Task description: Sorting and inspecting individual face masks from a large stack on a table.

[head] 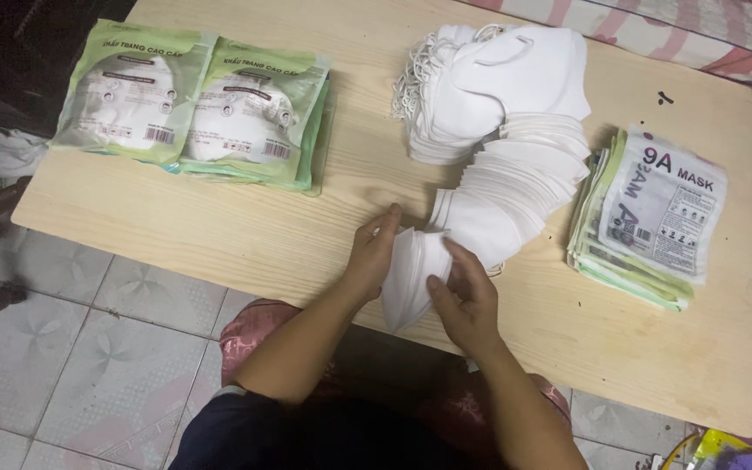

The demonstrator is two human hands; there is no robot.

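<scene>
White masks (pixel 411 274) between both hands, left hand (pixel 374 252) and right hand (pixel 463 300) gripping them

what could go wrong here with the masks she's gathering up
1. Both hands, left and right, grip a small bunch of masks at the table's near edge; loose ones might slip to the floor.
2. The long fanned row of masks leans on itself and may slide apart if nudged.
3. The empty pouch stack sits close by and could get knocked.
</scene>
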